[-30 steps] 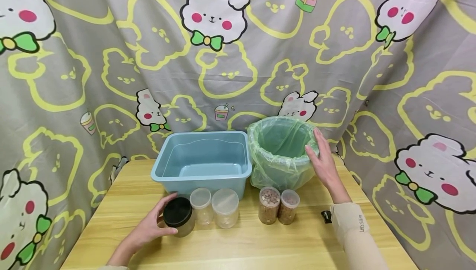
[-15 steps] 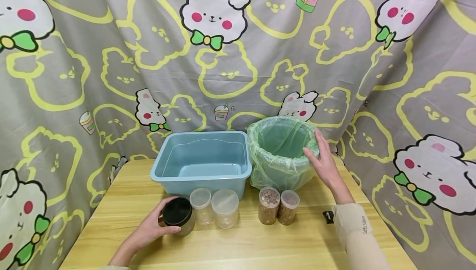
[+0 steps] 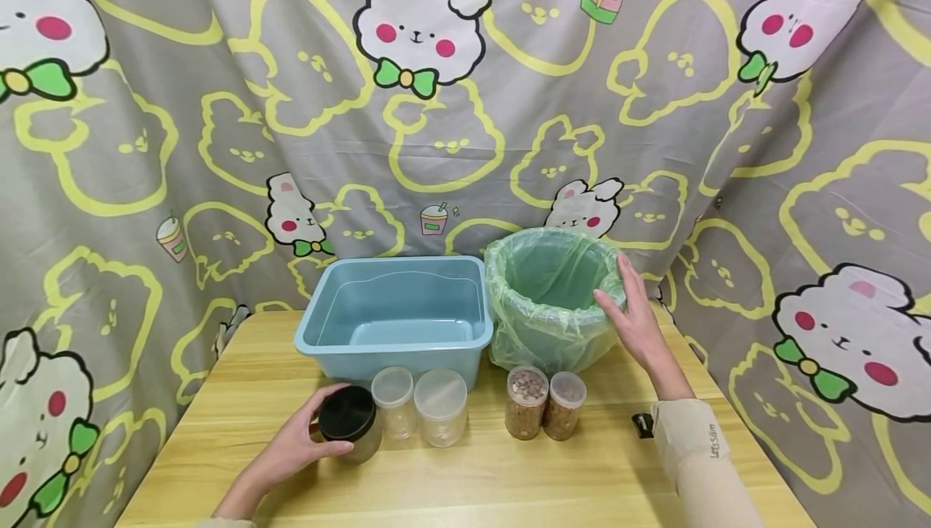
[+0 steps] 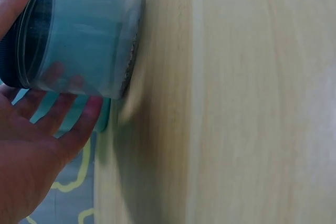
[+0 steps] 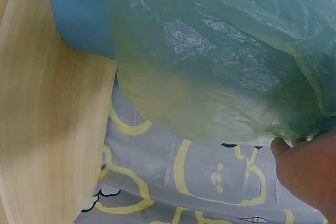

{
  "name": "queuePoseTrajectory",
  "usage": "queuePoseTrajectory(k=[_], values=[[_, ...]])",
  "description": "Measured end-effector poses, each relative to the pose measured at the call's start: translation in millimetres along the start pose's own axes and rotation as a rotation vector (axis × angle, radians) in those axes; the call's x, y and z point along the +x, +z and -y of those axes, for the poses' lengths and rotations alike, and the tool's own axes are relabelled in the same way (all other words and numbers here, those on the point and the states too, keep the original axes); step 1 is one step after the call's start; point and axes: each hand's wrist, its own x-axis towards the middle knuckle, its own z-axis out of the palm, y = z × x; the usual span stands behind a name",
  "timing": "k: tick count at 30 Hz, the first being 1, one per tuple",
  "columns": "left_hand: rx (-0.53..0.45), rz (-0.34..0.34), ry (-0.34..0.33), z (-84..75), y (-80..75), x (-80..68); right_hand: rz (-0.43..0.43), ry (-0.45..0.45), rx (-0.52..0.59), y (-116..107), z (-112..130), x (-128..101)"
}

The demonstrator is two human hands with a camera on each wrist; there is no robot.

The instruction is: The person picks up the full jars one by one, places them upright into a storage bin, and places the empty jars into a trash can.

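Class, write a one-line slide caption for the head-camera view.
Left hand grips a black-lidded jar on the wooden table; right hand rests on the green-bagged bin beside a blue tub.

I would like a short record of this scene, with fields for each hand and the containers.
left hand: grips black-lidded jar, which stands on the table
right hand: rests on rim of bag-lined bin
blue tub: behind the jars, nothing inside
clear jars: two, lidded
filled jars: two, before the bin
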Motion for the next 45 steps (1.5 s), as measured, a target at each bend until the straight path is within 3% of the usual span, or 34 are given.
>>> queuePoseTrajectory(k=[9, 16, 22, 34, 45], values=[[0.01, -0.022, 0.037, -7.7, -4.7, -1.1, 0.004, 0.0, 0.01, 1, -2, 0], [0.08, -0.006, 0.114, -14.6, -14.6, 1.3, -0.005, -0.011, 0.013, 0, -2, 1], [0.095, -0.012, 0.127, -22.1, -24.6, -0.9, -0.009, -0.022, 0.01, 1, -3, 1], [0.15, -0.01, 0.152, -45.2, -44.0, -3.7, -0.009, -0.015, 0.012, 1, -4, 2], [0.13, 0.018, 0.252, -76.6, -51.8, 0.8, -0.001, -0.004, 0.022, -1, 1, -1]])
